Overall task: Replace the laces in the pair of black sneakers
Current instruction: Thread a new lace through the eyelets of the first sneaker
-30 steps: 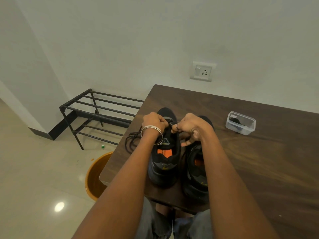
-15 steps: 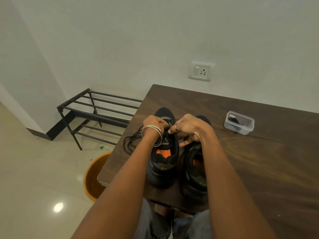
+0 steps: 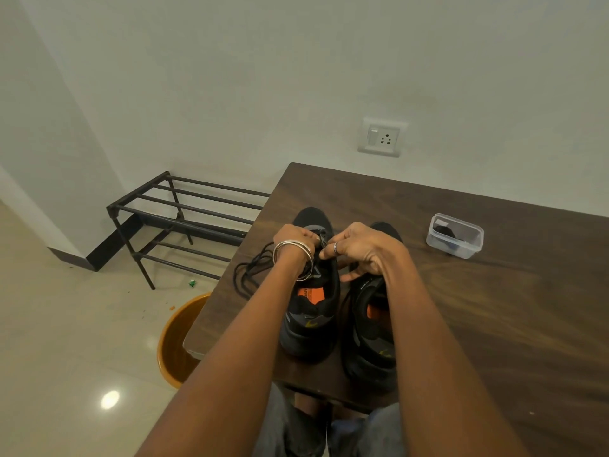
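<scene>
Between the fingertips of both hands, a black lace (image 3: 321,237) is being worked at the front eyelets of the left sneaker (image 3: 313,301), which is standing on the table (image 3: 494,324) with its toe pointing away. The left hand (image 3: 293,237) is curling its fingers at that spot, seemingly pinching the lace, though the contact itself is too small to make out; the right hand (image 3: 359,250) is pinching the lace just across from it. Trailing out past the left hand's knuckles, a loose tangle of lace (image 3: 252,275) is lying on the table edge. Just under the right hand's palm, the right sneaker (image 3: 372,331) is sitting beside the first. Well off beyond the right hand, a clear plastic box (image 3: 454,236) is resting on the table. Judging from this, the step is working the lace through the front eyelets, whether threading in or pulling out I cannot tell. The next move is likely calling for a firm pinch on the lace tip and a steady pull through.
</scene>
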Available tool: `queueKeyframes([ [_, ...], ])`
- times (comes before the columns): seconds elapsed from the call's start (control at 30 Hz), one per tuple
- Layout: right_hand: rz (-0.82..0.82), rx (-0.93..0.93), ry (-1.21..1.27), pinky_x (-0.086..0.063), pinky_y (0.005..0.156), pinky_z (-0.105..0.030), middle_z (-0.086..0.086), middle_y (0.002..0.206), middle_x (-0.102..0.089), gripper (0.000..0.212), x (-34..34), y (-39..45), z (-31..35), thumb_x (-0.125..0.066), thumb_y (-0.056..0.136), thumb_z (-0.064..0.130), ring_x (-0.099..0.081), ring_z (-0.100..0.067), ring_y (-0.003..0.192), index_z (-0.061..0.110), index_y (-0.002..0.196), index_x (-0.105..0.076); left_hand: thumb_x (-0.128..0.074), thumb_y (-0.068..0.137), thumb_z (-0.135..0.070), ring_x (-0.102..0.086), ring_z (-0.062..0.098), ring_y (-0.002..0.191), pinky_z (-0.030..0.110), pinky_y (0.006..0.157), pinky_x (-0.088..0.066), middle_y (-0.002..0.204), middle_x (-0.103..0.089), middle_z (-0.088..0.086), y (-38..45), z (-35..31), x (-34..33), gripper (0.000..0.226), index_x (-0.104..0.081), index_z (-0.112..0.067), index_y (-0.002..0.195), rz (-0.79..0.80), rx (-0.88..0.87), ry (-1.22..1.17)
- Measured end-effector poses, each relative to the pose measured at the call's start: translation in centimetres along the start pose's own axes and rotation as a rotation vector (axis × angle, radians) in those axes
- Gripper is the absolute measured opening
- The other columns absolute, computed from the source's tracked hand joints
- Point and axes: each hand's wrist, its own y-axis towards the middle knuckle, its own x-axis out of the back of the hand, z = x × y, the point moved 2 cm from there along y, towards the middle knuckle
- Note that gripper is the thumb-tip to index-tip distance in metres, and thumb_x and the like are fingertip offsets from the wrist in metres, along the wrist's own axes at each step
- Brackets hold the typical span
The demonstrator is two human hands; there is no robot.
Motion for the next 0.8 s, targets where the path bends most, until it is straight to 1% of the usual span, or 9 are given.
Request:
queueKeyframes([
  [0.07, 0.006, 0.003, 0.006, -0.059, 0.076, -0.043, -0.017, 0.111, -0.07, 0.019, 0.0, 0.1, -0.2, -0.07, 0.086, 0.004, -0.065, -0.031, 0.109, 0.0, 0.104, -0.073, -0.068, 0.088, -0.015, -0.066, 0.021, 0.095, 0.03, 0.083, -0.054, 0.101, -0.071, 0.005, 0.0, 0.0, 0.1, 0.014, -0.074, -0.008, 0.099, 0.016, 0.03, -0.033],
  [0.13, 0.006, 0.009, 0.013, -0.059, 0.08, -0.045, -0.019, 0.111, -0.071, 0.019, 0.0, 0.2, -0.3, -0.07, 0.086, 0.004, -0.066, -0.031, 0.108, -0.001, 0.104, -0.073, -0.065, 0.089, -0.015, -0.065, 0.024, 0.099, 0.031, 0.083, -0.053, 0.108, -0.07, 0.007, -0.1, -0.1, 0.1, 0.022, -0.071, -0.005, 0.108, 0.058, 0.046, -0.066],
  [0.2, 0.0, 0.008, 0.033, -0.059, 0.078, -0.045, -0.019, 0.111, -0.071, 0.02, 0.0, 0.0, -0.2, -0.07, 0.086, 0.003, -0.066, -0.032, 0.108, -0.002, 0.105, -0.072, -0.06, 0.09, -0.016, -0.063, 0.027, 0.103, 0.032, 0.084, -0.052, 0.113, -0.068, 0.01, -0.4, -0.4, 0.2, 0.028, -0.066, -0.003, 0.114, 0.081, 0.061, -0.048],
  [0.3, -0.005, 0.004, 0.061, -0.058, 0.075, -0.044, -0.02, 0.112, -0.07, 0.021, 0.0, -0.2, -0.2, -0.069, 0.086, 0.001, -0.066, -0.032, 0.108, -0.002, 0.106, -0.072, -0.066, 0.082, -0.016, -0.065, 0.03, 0.088, 0.037, 0.073, -0.054, 0.098, -0.069, 0.016, -0.3, -0.5, 0.3, 0.029, -0.067, 0.002, 0.105, 0.077, 0.093, -0.066],
  [0.4, 0.001, 0.004, 0.057, -0.058, 0.081, -0.046, -0.019, 0.111, -0.071, 0.02, 0.1, 0.0, -0.3, -0.07, 0.085, 0.002, -0.067, -0.031, 0.107, -0.001, 0.105, -0.072, -0.069, 0.082, -0.016, -0.066, 0.025, 0.084, 0.034, 0.069, -0.055, 0.094, -0.07, 0.013, 0.0, -0.3, 0.2, 0.025, -0.068, 0.0, 0.102, 0.112, 0.098, -0.054],
  [0.5, 0.016, 0.015, 0.024, -0.058, 0.085, -0.047, -0.017, 0.11, -0.072, 0.019, 0.0, 0.2, -0.4, -0.07, 0.086, 0.005, -0.067, -0.029, 0.107, 0.0, 0.104, -0.073, -0.07, 0.084, -0.012, -0.065, 0.021, 0.088, 0.032, 0.079, -0.055, 0.096, -0.071, 0.008, 0.0, -0.1, 0.2, 0.018, -0.073, -0.003, 0.1, 0.083, 0.065, -0.067],
  [0.6, 0.026, 0.024, 0.009, -0.057, 0.087, -0.047, -0.018, 0.111, -0.072, 0.022, 0.1, 0.3, -0.4, -0.071, 0.086, 0.007, -0.067, -0.029, 0.108, -0.001, 0.107, -0.072, -0.07, 0.086, -0.012, -0.063, 0.019, 0.087, 0.028, 0.08, -0.052, 0.092, -0.07, 0.005, 0.4, 0.2, -0.1, 0.014, -0.074, -0.006, 0.097, 0.057, 0.057, -0.067],
  [0.7, 0.03, 0.035, -0.009, -0.058, 0.086, -0.045, -0.018, 0.111, -0.072, 0.025, 0.1, 0.3, -0.3, -0.071, 0.087, 0.008, -0.067, -0.03, 0.108, -0.002, 0.11, -0.071, -0.07, 0.086, -0.01, -0.066, 0.023, 0.094, 0.036, 0.089, -0.054, 0.096, -0.072, 0.007, 0.5, 0.2, -0.1, 0.011, -0.074, -0.006, 0.095, 0.067, 0.063, -0.087],
  [0.8, 0.035, 0.04, -0.035, -0.057, 0.079, -0.04, -0.017, 0.111, -0.072, 0.027, -0.1, 0.1, -0.1, -0.072, 0.087, 0.011, -0.068, -0.026, 0.104, -0.002, 0.111, -0.071, -0.069, 0.085, -0.01, -0.065, 0.025, 0.093, 0.037, 0.086, -0.055, 0.099, -0.071, 0.009, 0.7, 0.2, -0.2, 0.013, -0.074, -0.005, 0.097, 0.066, 0.073, -0.079],
])
